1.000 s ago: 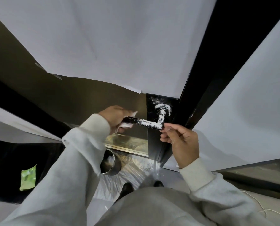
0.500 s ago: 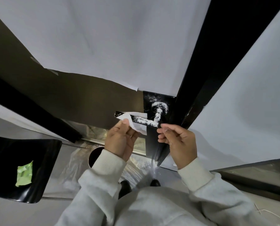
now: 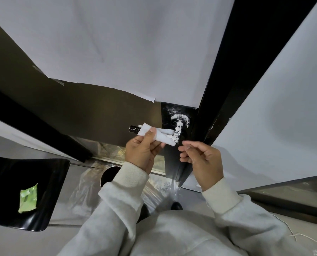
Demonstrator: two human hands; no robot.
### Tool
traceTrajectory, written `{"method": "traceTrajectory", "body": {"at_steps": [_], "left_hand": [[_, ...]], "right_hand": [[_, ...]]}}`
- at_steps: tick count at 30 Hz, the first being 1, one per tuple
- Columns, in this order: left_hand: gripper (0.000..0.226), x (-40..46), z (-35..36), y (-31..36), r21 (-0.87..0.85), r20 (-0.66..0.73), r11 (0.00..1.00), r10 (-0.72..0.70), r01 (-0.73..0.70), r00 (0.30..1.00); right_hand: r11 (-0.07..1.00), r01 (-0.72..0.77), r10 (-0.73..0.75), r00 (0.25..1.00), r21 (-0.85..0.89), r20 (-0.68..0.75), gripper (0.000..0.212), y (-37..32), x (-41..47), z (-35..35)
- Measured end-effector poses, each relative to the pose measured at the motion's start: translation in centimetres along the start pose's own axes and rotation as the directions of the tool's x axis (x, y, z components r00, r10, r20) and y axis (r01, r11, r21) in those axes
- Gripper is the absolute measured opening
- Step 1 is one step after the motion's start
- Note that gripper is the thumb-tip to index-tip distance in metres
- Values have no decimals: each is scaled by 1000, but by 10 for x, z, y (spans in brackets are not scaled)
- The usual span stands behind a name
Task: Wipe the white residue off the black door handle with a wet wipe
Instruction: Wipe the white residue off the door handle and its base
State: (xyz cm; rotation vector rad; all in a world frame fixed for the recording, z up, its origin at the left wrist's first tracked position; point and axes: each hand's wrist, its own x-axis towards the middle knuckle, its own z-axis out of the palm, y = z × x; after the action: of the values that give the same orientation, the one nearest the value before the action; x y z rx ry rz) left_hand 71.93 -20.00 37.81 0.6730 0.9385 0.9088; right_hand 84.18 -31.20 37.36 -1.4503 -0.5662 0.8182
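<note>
glossy black handle (image 3: 134, 129) – powdery, soft cloth wipe (image 3: 158, 136)

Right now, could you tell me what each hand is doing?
Left hand: closed on the wet wipe, against the door handle.
Right hand: loosely curled, holding nothing.

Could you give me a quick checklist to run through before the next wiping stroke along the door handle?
1. Wipe in hand: ok. The left hand pinches the wet wipe between thumb and fingers.
2. Wipe on the lever: ok. It lies draped over the middle of the door handle.
3. Residue left to clean: not ok. White still coats the neck and the round rose; specks remain on the lever tip.
4. Right hand steadying the handle: not ok. It hovers just below, apart from it.
5. Clean face of the wipe on the metal: cannot tell.
6. Spare wipes: cannot tell. A green packet lies on the black chair.
</note>
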Motion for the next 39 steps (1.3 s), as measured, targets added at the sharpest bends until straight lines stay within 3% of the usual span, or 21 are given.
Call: {"method": "traceTrajectory", "body": {"at_steps": [3,8,13,16,20,26,28,29,30,31,32,33,34,36,39], "left_hand": [[19,1,0,5,13,26,999,-38,38,999],[22,7,-30,7,-18,197,995,-89,94,976],[22,10,-22,11,-62,225,992,-91,108,970],[20,14,-32,11,23,228,996,-85,82,970],[37,13,-52,20,141,224,989,-62,31,973],[22,6,-63,45,-107,141,992,-57,72,988],[24,9,-58,52,-71,111,997,26,-18,993],[24,10,-55,56,86,122,987,123,-134,985],[26,12,-52,59,344,203,886,253,-311,946],[27,13,-51,60,589,363,633,349,-503,864],[27,14,-51,61,702,526,309,383,-642,759],[28,15,-51,64,707,633,80,371,-703,679],[30,14,-49,68,692,691,-48,333,-720,642],[37,14,-48,71,684,725,-167,261,-711,637],[46,11,-41,73,687,724,-268,167,-675,670]], "right_hand": [[1000,0,0,1000,-8,-1,24,0,0,0],[1000,-11,11,1000,-18,-3,23,0,0,0],[1000,-26,26,1000,-17,-3,24,0,0,1],[1000,-25,25,1000,-17,-11,24,1,1,2],[999,-28,28,1000,-21,-13,24,-1,-1,2],[999,-43,43,999,-13,-29,23,-1,-3,2],[999,-45,44,998,-13,-33,22,-1,-3,2],[999,-45,44,998,-10,-33,22,0,-3,3],[999,-45,45,998,-8,-33,22,0,-3,4],[999,-45,45,998,-7,-33,22,0,-3,4],[999,-46,46,998,-4,-31,23,0,-3,5],[999,-47,47,998,0,-28,23,0,-2,5],[999,-46,47,999,7,-27,24,-1,-2,6],[999,-44,44,999,17,-28,24,-1,-2,7],[999,-29,30,999,21,-27,23,-3,-2,7]]}}
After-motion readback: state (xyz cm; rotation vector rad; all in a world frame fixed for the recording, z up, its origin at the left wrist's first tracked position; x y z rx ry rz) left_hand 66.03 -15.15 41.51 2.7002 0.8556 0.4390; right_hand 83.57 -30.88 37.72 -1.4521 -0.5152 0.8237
